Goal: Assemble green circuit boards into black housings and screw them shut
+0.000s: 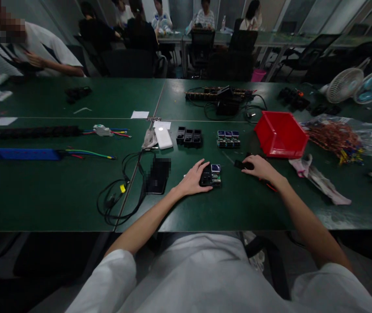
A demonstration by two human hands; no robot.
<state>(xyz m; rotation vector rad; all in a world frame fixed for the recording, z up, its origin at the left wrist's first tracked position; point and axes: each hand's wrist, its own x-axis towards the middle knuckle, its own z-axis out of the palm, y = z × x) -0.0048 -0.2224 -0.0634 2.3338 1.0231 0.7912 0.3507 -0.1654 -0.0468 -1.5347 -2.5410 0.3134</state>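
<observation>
My left hand (pixel 193 179) curves around a black plastic housing (pixel 206 174) on the green table, thumb at its near edge and fingers at its far edge. Along the housing's right side sits a small circuit board with a display (pixel 216 168). Farther right, my right hand (pixel 260 168) has its fingers closed on a small black piece (pixel 244 164), mostly covered by the fingers. Below that wrist a red-and-black tool handle (pixel 270 186) shows in part; its kind is hidden. Beyond my hands stand several black housings (pixel 189 137) and a group of circuit boards with displays (pixel 228 139).
A red bin (pixel 280 134) stands right of centre, with a glove (pixel 323 182) before it and copper-coloured wires (pixel 336 137) beside it. On the left lie a phone (pixel 158 176), a looped black cable (pixel 130 216) and a blue strip (pixel 18 154). A co-worker's arm (pixel 58 67) shows at far left.
</observation>
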